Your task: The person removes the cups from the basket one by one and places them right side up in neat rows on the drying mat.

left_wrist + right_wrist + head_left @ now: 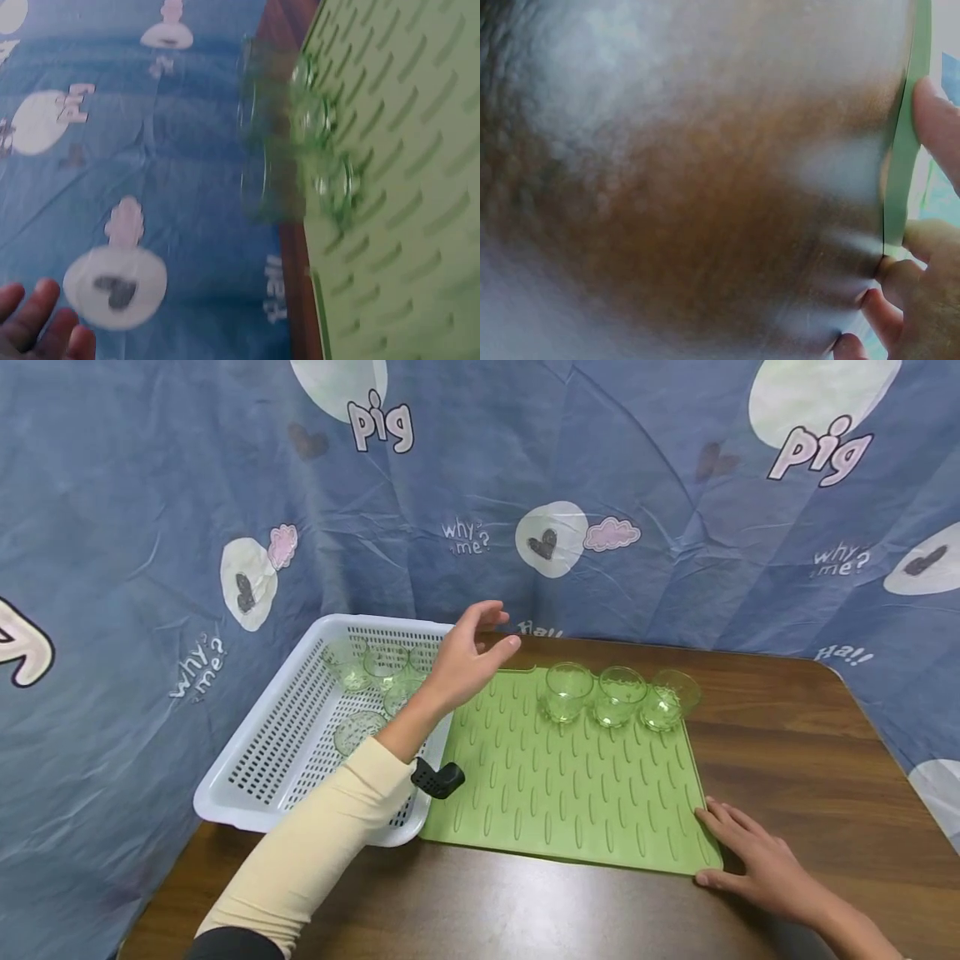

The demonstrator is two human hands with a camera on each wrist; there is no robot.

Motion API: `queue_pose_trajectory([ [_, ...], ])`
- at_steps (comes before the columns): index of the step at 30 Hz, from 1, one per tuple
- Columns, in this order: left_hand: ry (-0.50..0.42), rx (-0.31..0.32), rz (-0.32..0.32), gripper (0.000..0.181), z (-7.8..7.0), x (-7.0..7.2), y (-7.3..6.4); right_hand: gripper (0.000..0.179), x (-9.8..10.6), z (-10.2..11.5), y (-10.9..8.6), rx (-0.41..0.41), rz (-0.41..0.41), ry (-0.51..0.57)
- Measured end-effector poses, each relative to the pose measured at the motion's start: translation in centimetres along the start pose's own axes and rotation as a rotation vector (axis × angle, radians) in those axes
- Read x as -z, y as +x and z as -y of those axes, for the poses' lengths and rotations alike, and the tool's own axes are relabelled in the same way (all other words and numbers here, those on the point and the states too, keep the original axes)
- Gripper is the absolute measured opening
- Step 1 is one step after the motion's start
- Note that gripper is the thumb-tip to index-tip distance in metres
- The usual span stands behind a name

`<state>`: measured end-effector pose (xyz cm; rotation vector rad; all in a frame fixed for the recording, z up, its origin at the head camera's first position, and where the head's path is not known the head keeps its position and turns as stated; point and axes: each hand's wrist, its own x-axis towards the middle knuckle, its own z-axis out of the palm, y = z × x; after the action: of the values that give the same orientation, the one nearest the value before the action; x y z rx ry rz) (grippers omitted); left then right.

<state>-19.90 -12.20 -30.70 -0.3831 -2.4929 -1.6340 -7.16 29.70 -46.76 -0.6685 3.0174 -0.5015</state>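
Blue patterned cloth point(465, 477) hangs behind a brown wooden table point(795, 752), and here's the green mat point(540, 793) spread across it! Three clear green glasses point(619, 693) line up near its far right corner; more glasses point(360, 731) sit in the white basket point(217, 793) on the left. The left hand point(461, 660) hovers between basket and row, fingers loosely bent, thumb apart, holding nothing! The right hand point(761, 868), fingers spread, touches the mat's near right corner.
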Motion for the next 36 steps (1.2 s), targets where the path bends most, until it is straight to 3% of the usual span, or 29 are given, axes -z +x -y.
queue_pose_trajectory([
  [6, 0.015, -0.074, 0.024, 0.052, 1.4, 4.5, -1.4, 0.087, -0.3, -0.3, 0.0, 0.032, -0.051, -0.008],
  [12, 0.043, -0.061, 0.006, 0.049, 2.6, 8.5, -3.0, 0.087, -0.4, -0.3, -0.1, 0.033, -0.053, -0.011],
  [15, 0.096, -0.036, 0.046, 0.048, 3.5, 10.3, -3.7, 0.086, -0.4, -0.3, -0.1, 0.035, -0.055, -0.009],
  [20, 0.202, 0.02, 0.173, 0.042, 5.3, 12.9, -4.6, 0.087, -0.3, -0.3, -0.1, 0.03, -0.053, -0.007],
  [27, 0.269, 0.088, 0.289, 0.039, 7.5, 14.9, -5.7, 0.087, -0.1, -0.2, 0.0, 0.028, -0.051, -0.001],
  [36, 0.305, 0.158, 0.362, 0.045, 9.8, 15.7, -6.4, 0.087, -0.2, -0.3, 0.0, 0.025, -0.05, -0.004],
])
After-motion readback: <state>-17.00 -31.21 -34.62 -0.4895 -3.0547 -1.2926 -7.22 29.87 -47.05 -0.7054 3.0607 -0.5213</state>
